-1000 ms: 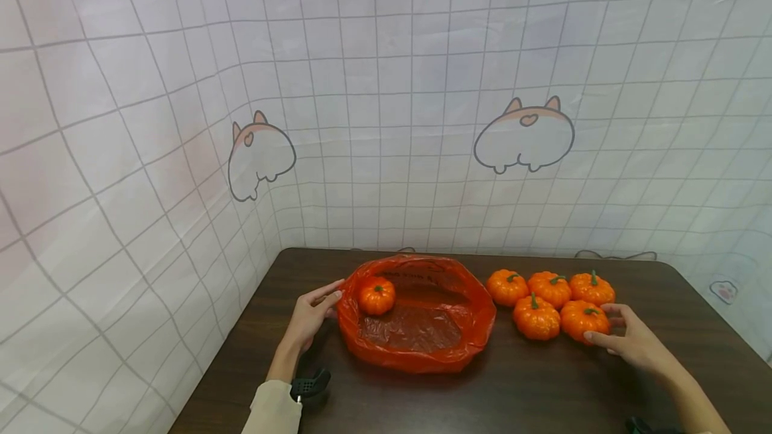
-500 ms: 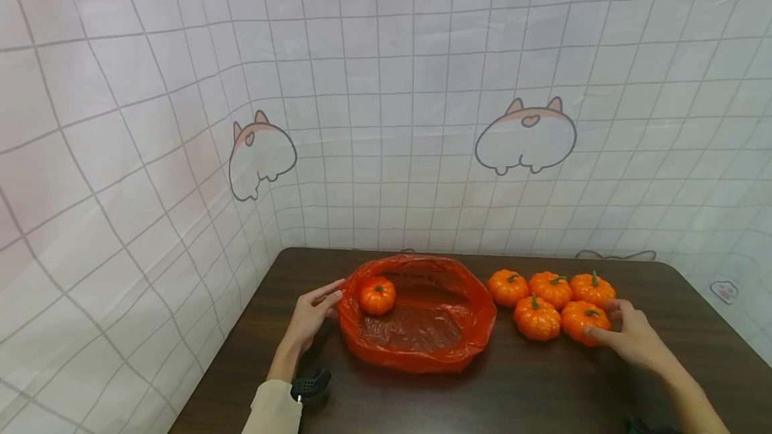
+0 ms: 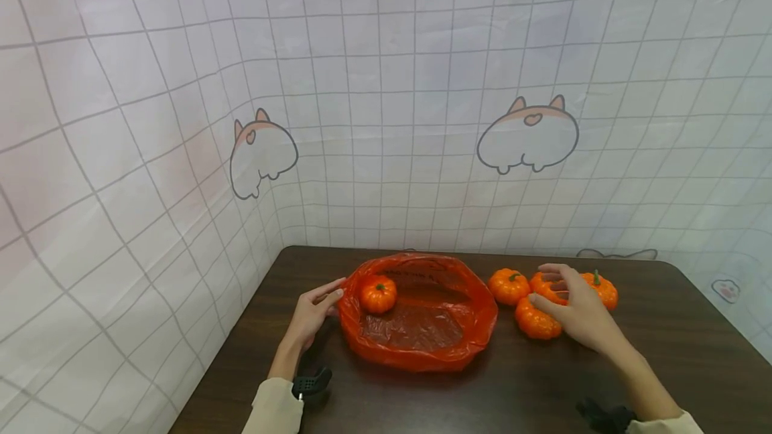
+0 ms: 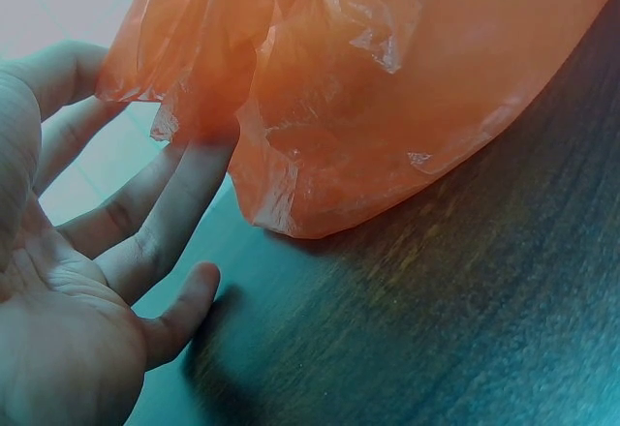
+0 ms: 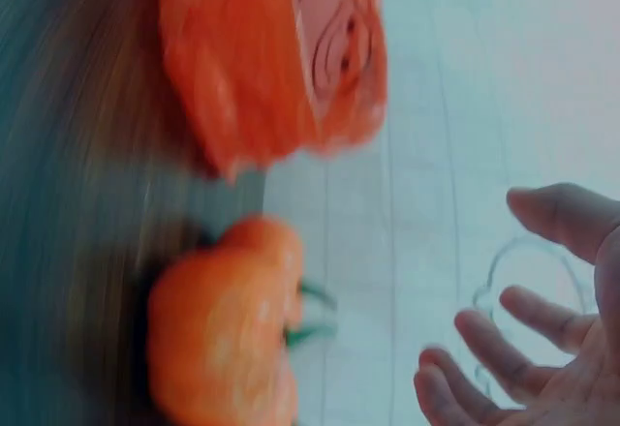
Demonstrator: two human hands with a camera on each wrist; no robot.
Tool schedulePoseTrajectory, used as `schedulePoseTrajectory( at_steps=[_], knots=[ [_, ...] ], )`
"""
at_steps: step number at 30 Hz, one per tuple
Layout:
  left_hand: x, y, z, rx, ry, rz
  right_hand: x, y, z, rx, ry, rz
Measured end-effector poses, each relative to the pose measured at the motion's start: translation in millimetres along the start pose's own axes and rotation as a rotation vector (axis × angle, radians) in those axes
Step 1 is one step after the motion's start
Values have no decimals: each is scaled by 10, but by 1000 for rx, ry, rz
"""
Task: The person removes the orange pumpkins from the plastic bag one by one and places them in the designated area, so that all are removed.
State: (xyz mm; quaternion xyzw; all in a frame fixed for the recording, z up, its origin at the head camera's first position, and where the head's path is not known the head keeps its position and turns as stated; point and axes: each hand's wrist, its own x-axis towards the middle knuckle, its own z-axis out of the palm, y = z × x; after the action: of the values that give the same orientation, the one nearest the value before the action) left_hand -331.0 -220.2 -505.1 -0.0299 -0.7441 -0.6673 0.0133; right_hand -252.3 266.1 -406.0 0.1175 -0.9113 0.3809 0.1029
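A red plastic bag (image 3: 416,359) stands wide open on the table with one small orange pumpkin (image 3: 378,294) inside. My left hand (image 3: 309,320) holds the bag's left rim; its fingertips are tucked out of sight behind the plastic in the left wrist view. Over the group of small pumpkins right of the bag is my right hand (image 3: 582,313), fingers spread and nothing in its grasp in the right wrist view. A front pumpkin (image 3: 535,321) and a back-left one (image 3: 508,286) show beside it. The hand partly covers others and hides the front-right spot.
The dark wooden table (image 3: 398,404) has its far edge close to a white grid-patterned cloth (image 3: 392,173). Black wrist devices (image 3: 311,384) sit at both forearms.
My right hand has left the front-right pumpkin and moved left and up over the group. My left hand and the bag have stayed in place.
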Motion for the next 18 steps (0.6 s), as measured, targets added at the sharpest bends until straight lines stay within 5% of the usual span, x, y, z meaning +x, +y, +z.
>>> schedulePoseTrajectory(
  at_steps=[18],
  knots=[
    [-1,19,6,-26,-7,6,489,-542,1061,224,-209,-38]
  ],
)
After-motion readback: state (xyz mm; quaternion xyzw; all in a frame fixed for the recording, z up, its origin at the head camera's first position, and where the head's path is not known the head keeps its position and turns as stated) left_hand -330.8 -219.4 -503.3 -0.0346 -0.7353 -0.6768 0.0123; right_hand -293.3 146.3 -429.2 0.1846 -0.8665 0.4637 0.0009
